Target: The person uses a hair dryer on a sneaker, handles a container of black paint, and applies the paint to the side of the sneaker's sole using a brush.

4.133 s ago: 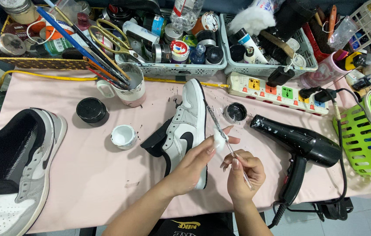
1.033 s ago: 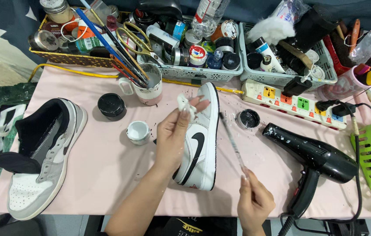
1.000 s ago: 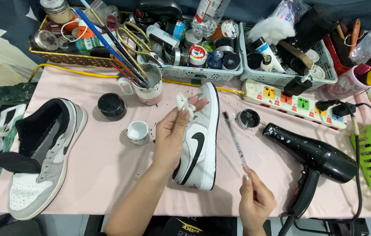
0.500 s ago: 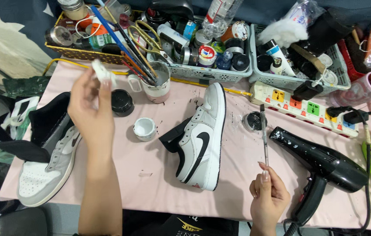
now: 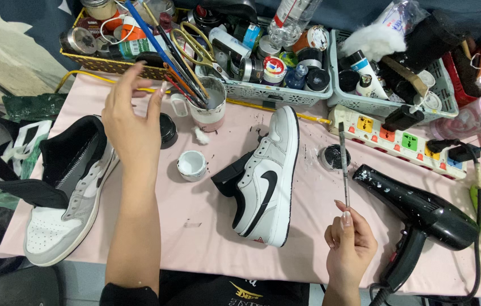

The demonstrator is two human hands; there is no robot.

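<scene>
At a cluttered pink-covered worktable (image 5: 195, 238), seen from the camera on my head, my right hand (image 5: 349, 245) pinches a thin paintbrush (image 5: 343, 164) near its lower end, fingers closed on the handle, bristles pointing away from me toward a small open pot of black paint (image 5: 331, 157). My left hand (image 5: 132, 122) is raised above the table with fingers spread and holding nothing, just short of a mug (image 5: 209, 105) crowded with brushes; a small white wad (image 5: 201, 135) lies on the cloth at the foot of that mug. Between my hands a grey-and-white sneaker (image 5: 266, 178) with a black side mark lies on its side, toe toward me, touched by neither hand. A second sneaker (image 5: 67, 192), grey with a black collar, sits at the table's left edge, and a small pot of white paint (image 5: 191, 165) stands between the two shoes. A black hair dryer (image 5: 422, 215) rests to the right of the brush, below a white power strip (image 5: 399, 130); baskets of bottles and jars (image 5: 274, 62) line the far side. As I judge it, the shoe in the middle looks clean and largely finished on its visible side, though I cannot tell whether fine brushwork is left; the brush is off the shoe, so no paint is going on at this moment.
</scene>
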